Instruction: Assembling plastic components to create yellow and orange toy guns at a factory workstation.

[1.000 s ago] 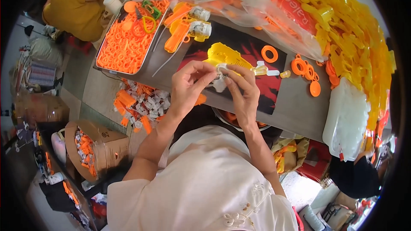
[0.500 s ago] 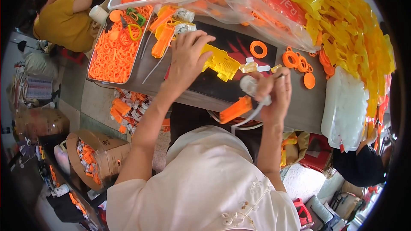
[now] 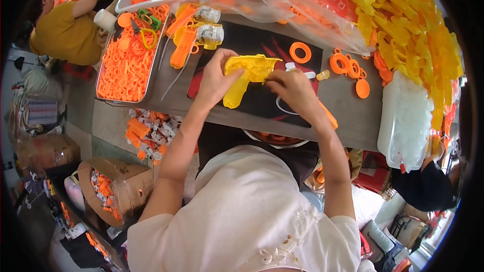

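Observation:
My left hand point(image 3: 216, 81) grips a yellow plastic toy gun shell half point(image 3: 235, 93), thumb across its inner side and grip pointing down. At the shell's right end, my right hand point(image 3: 296, 93) has its fingers pinched together; whatever they hold is hidden. An orange handle-shaped piece point(image 3: 328, 116) shows beneath my right wrist, and a thin white tube point(image 3: 282, 108) loops out beside that hand. Just beyond my right hand lie small white and clear pieces point(image 3: 322, 75) and an orange ring point(image 3: 300, 53) on the dark mat point(image 3: 252, 32).
A metal tray point(image 3: 147, 83) of small orange parts stands left, pliers on top. Near it lie orange-and-yellow assemblies point(image 3: 184, 45). Orange rings and discs point(image 3: 362, 88), a translucent white tub point(image 3: 401, 121) and heaped yellow shells point(image 3: 403, 35) fill the right. Another person point(image 3: 68, 32) sits far left.
My left hand has picked up the yellow shell half and turned it grip-down. My right hand has moved up and left to the shell; the white cylindrical part it held is now out of sight.

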`<state>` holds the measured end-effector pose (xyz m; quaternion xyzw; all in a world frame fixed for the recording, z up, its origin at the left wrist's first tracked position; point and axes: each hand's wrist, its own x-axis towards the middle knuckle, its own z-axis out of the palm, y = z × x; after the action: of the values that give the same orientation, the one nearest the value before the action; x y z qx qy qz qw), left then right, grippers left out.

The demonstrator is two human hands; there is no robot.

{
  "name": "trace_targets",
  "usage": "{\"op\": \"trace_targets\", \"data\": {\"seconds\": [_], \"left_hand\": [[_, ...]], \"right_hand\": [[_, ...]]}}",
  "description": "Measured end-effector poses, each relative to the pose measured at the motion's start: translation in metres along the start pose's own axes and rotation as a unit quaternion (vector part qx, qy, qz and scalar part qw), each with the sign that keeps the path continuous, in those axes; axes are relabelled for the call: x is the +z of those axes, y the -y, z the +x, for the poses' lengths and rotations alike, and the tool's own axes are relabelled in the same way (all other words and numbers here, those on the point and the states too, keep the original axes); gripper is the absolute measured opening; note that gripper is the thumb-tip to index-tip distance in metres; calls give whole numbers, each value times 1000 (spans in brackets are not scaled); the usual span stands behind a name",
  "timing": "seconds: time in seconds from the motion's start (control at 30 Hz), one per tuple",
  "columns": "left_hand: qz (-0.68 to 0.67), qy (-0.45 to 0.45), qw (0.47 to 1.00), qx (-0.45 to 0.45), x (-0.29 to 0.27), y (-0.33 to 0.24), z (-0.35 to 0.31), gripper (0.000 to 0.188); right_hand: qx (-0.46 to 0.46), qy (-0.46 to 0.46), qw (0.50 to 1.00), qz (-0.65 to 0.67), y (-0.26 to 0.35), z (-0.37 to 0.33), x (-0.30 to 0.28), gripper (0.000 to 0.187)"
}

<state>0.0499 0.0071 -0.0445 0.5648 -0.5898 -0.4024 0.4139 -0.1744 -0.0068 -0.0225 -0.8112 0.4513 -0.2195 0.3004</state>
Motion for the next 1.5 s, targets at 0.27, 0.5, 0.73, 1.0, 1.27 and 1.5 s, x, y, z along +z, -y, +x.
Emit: {"op": "trace_targets", "data": {"seconds": [0.27, 0.5, 0.73, 1.0, 1.27, 1.5], "left_hand": [[6, -52, 997, 58, 9, 2, -6, 26], [38, -58, 994, 86, 10, -11, -6, 23], [98, -73, 986, 113, 23, -24, -12, 24], [-78, -4, 996, -45, 7, 13, -6, 28], [353, -235, 884, 198, 24, -10, -29, 40], [259, -170, 928, 209, 24, 8, -15, 12]], "right_hand": [[48, -47, 992, 102, -1, 9, 17, 14], [-27, -90, 993, 66, -2, 6, 23, 12], [-23, -107, 994, 17, 3, 6, 24, 13], [115, 6, 982, 149, -8, 24, 23, 19], [-41, -131, 986, -92, 12, 30, 35, 25], [85, -215, 959, -161, 7, -70, -5, 40]]}}
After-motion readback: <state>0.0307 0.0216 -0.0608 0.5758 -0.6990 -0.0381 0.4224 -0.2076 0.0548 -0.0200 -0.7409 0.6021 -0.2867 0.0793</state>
